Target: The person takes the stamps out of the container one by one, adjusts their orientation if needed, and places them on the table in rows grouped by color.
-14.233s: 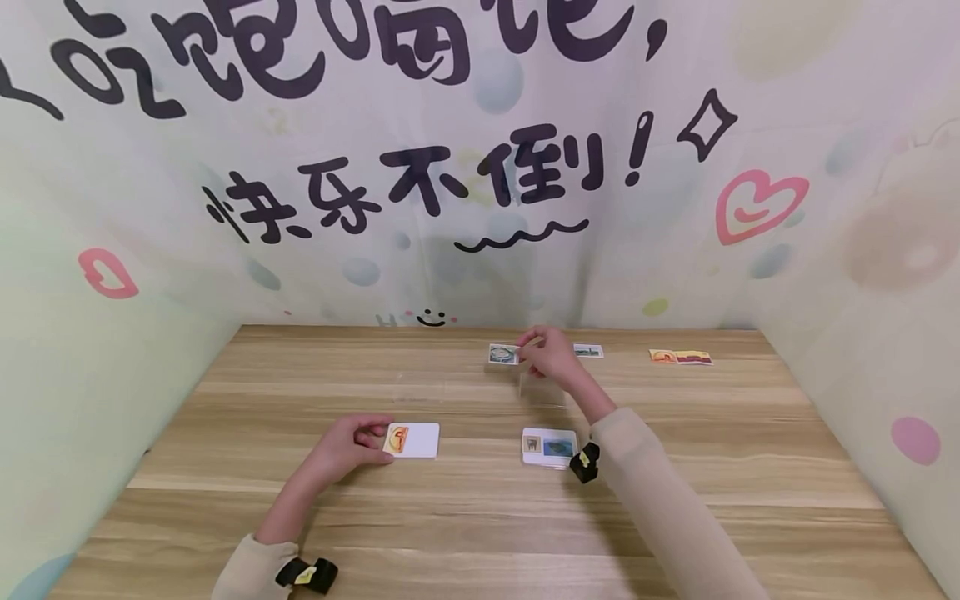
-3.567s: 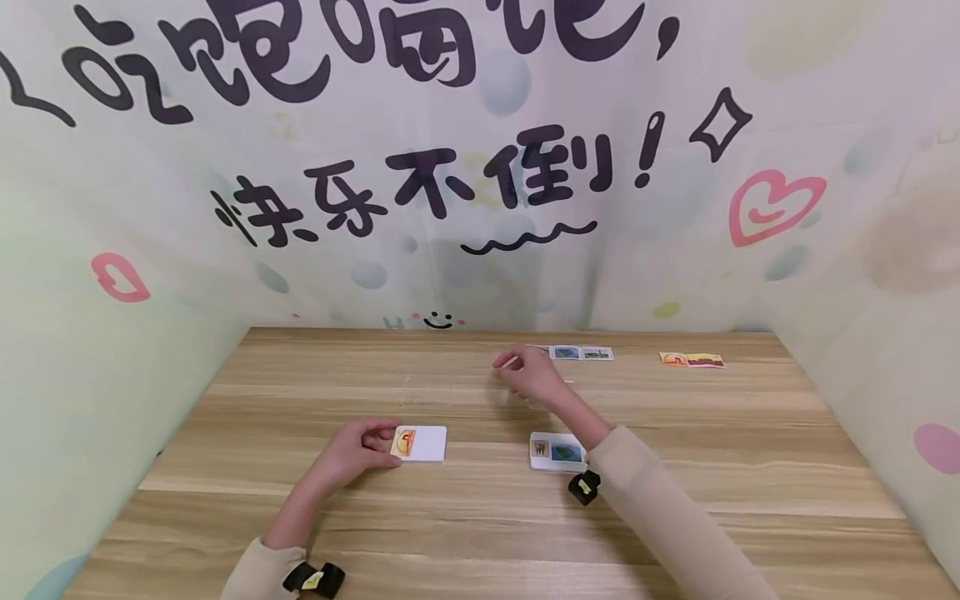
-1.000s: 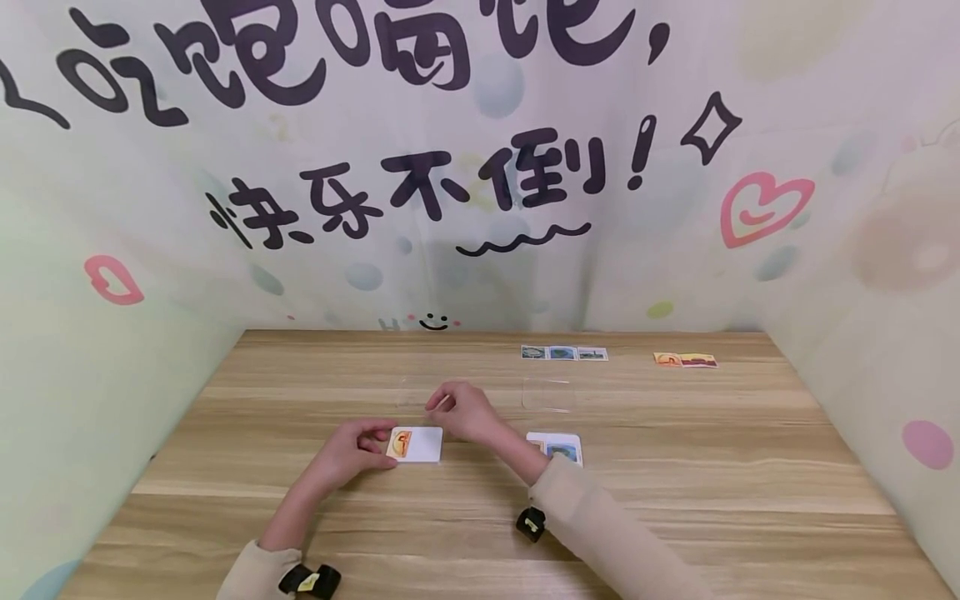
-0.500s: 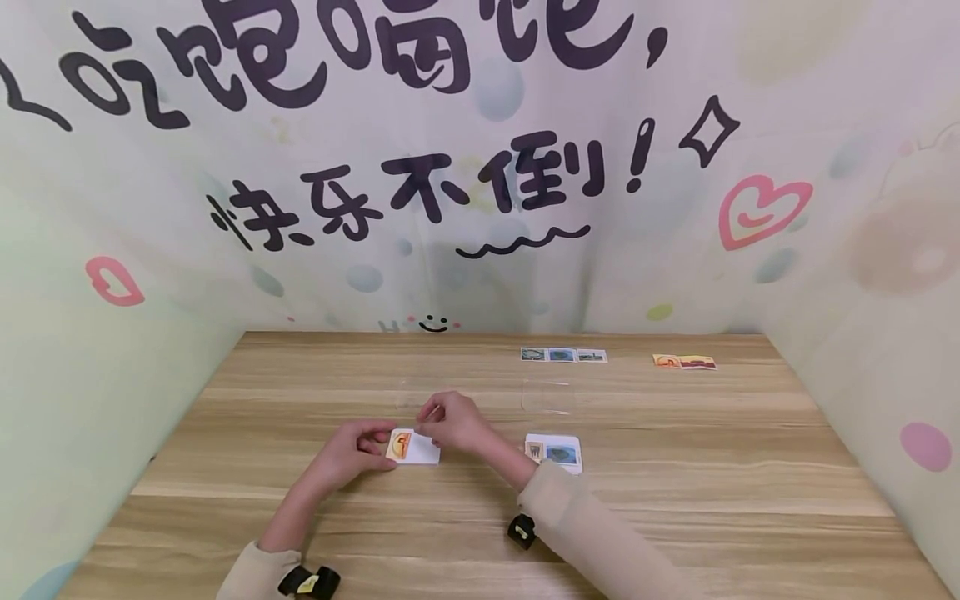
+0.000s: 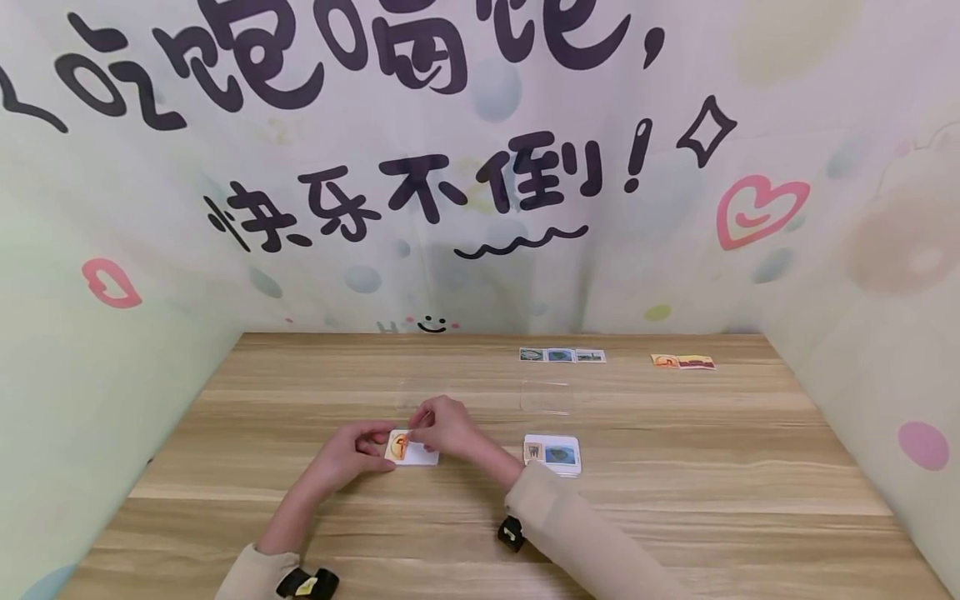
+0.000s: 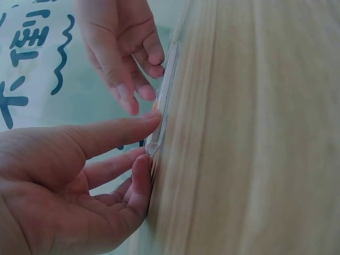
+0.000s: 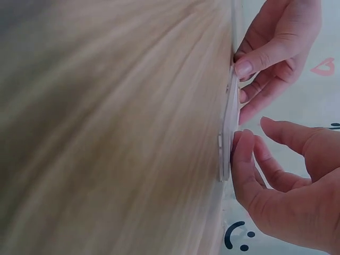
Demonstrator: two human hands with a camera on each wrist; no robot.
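My left hand (image 5: 348, 454) holds a shallow clear plastic case (image 6: 169, 90) by its left end, thumb on the near corner and fingers on the far one. On the white card (image 5: 428, 458) in it lies an orange postage stamp (image 5: 398, 446) at the left. Over the card reaches my right hand (image 5: 447, 427), fingertips at the stamp's right edge. In the right wrist view the right hand's fingertips (image 7: 245, 141) touch the case, while its thumb stands apart from them. Whether a second stamp lies under these fingers is hidden.
A second card case (image 5: 552, 468) with a brown stamp (image 5: 533, 451) and a blue stamp (image 5: 561, 454) lies to the right. Clear lids (image 5: 546, 397) lie behind. Farther back are a three-stamp row (image 5: 561, 355) and an orange-and-maroon pair (image 5: 696, 362).
My right hand has come from the back stamp row forward and left onto the held card. The leftmost back stamp, earlier apart, now joins the row. The left hand has stayed put.
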